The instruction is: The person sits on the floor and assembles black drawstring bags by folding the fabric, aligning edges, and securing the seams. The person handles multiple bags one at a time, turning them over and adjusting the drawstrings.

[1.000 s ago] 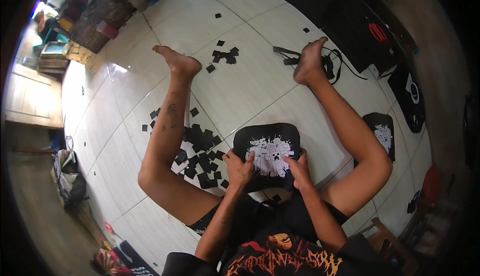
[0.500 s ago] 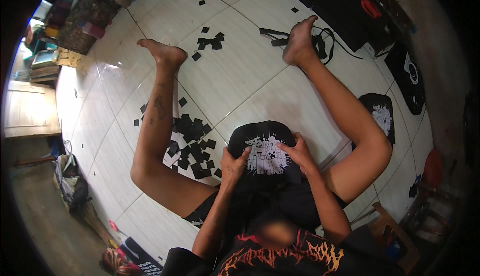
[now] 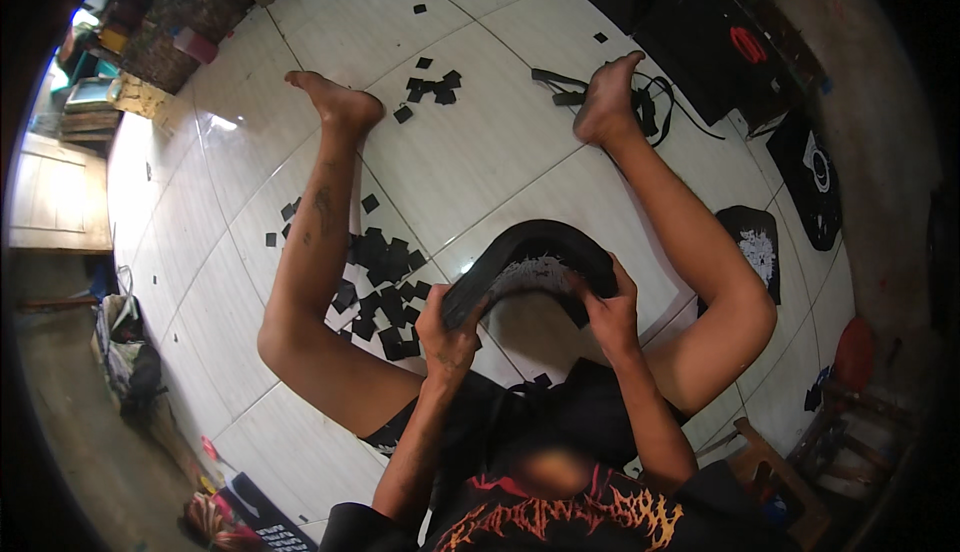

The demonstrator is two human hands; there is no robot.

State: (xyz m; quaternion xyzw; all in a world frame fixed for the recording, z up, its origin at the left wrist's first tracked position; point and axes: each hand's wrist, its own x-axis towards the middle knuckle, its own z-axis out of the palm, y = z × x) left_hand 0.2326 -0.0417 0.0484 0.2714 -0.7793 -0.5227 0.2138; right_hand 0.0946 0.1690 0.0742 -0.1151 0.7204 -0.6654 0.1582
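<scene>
Squares (image 3: 372, 255) of black material lie left of the bent black panel (image 3: 530, 257), partly behind the left leg (image 3: 328, 192). Straps (image 3: 570, 99) lie ahead and right of it; a printed piece (image 3: 758, 252) lies past the right leg (image 3: 685, 217). Left hand (image 3: 447, 342) curls its fingers around the panel's left end, right hand (image 3: 613, 317) around its right, between the legs.

Squares (image 3: 374, 257) left of panel (image 3: 528, 239), straps (image 3: 647, 112) beyond it

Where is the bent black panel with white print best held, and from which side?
Probably by both ends of the bent black panel, left hand from the left, right hand from the right: it arches between them, leaving ends reachable.
</scene>
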